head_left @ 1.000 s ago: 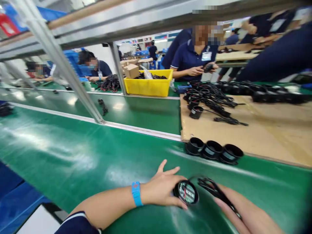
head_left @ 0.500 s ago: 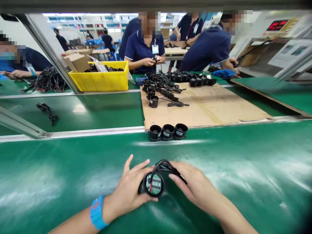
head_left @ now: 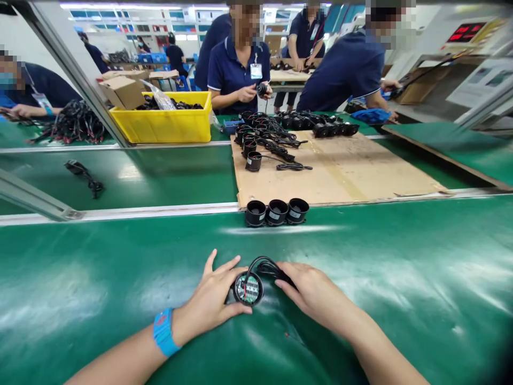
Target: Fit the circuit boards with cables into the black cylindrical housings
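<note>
A round black housing (head_left: 249, 289) with a green circuit board and a red wire inside stands on the green bench, its open side facing up. My left hand (head_left: 214, 294) grips it from the left between thumb and forefinger, the other fingers spread. A blue band circles that wrist. From the housing a black cable (head_left: 267, 266) arcs over to the right, gathered in a bundle. My right hand (head_left: 310, 289) is closed around this bundle, beside the housing. Ahead of both hands, three black cup-shaped housings (head_left: 277, 212) with white labels stand in a row.
Beyond the bench, a cardboard sheet (head_left: 340, 171) carries several black housings with coiled cables. A yellow bin (head_left: 160, 125) of black parts stands back left. A loose black cable (head_left: 85, 178) lies on the conveyor. Across from me, a person (head_left: 240, 69) handles a black part.
The housing has tipped from facing me to standing upright on the bench, slightly left of before. Both hands moved with it. The person opposite has turned the part in their hands.
</note>
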Tool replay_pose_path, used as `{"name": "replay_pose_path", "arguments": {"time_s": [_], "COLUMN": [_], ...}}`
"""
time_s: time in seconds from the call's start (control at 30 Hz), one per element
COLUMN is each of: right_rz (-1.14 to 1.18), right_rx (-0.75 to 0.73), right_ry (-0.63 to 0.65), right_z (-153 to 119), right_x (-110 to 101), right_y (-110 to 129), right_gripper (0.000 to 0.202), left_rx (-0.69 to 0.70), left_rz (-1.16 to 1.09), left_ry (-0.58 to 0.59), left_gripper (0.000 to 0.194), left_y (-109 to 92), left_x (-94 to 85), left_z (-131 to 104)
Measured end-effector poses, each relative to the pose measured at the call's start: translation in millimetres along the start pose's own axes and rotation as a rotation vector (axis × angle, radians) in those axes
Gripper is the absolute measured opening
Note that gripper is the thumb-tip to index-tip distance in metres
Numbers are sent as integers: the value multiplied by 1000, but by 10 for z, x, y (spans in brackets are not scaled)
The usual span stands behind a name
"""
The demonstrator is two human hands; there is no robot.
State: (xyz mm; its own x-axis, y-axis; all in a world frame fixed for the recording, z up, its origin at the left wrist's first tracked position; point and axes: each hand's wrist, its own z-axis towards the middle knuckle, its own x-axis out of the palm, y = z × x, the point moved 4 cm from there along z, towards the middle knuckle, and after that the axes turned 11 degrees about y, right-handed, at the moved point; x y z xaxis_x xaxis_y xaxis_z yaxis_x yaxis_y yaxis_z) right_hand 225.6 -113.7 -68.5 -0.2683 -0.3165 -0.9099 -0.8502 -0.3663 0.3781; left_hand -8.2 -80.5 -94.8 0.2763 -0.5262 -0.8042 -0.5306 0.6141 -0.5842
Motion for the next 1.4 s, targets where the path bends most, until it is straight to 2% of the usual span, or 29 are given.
{"name": "replay_pose_path", "arguments": {"time_s": [0.2, 0.3, 0.4, 0.5, 0.57, 0.63, 0.73, 0.8, 0.83, 0.87, 0.93, 1.0, 1.1, 1.2, 1.3, 1.4], "right_rz": [85, 185, 222, 222, 223, 220, 248, 307, 342, 371, 397, 368, 276, 260, 315, 296], "right_rx": [35, -25, -91, -144, -227, -359, -589, -706, -749, -787, -853, -887, -862, -862, -880, -860], "right_ry": [62, 27, -24, -45, -46, -20, 31, 37, 31, 21, 18, 59, 166, 184, 128, 172], "right_z": [-7, -13, -21, 41, 152, 304, 541, 694, 770, 845, 991, 1127, 1273, 1290, 1253, 1258], "right_x": [-56, -98, -60, 55, 137, 207, 248, 244, 255, 286, 438, 703, 1127, 1289, 1222, 1230], "right_y": [-69, -57, -24, 55, 204, 484, 1125, 1598, 1819, 2022, 2350, 2559, 2676, 2710, 2770, 2843], "right_gripper": [16, 25, 30, 30, 33, 45, 61, 63, 62, 61, 59, 56, 53, 52, 53, 54], "left_rx": [-27, -59, -11, 25, -33, -135, -316, -430, -496, -566, -731, -870, -969, -974, -1004, -1041], "left_rz": [-103, -160, -218, -199, -108, 28, 259, 407, 454, 474, 426, 332, 227, 190, 180, 134], "left_ry": [3, -25, -81, -164, -234, -351, -609, -804, -889, -961, -1037, -1031, -968, -941, -1015, -1076], "left_gripper": [96, 88, 79, 68, 63, 63, 70, 71, 71, 71, 70, 71, 66, 70, 77, 78], "left_y": [28, 41, 3, -12, 7, 3, -105, -202, -221, -209, -68, 163, 443, 471, 386, 393], "left_x": [18, 47, 39, -129, -348, -626, -1017, -1151, -1152, -1104, -871, -532, -123, -38, -95, -43], "left_z": [7, 39, 29, -152, -432, -852, -1631, -2150, -2388, -2604, -2962, -3202, -3384, -3471, -3573, -3645]}}
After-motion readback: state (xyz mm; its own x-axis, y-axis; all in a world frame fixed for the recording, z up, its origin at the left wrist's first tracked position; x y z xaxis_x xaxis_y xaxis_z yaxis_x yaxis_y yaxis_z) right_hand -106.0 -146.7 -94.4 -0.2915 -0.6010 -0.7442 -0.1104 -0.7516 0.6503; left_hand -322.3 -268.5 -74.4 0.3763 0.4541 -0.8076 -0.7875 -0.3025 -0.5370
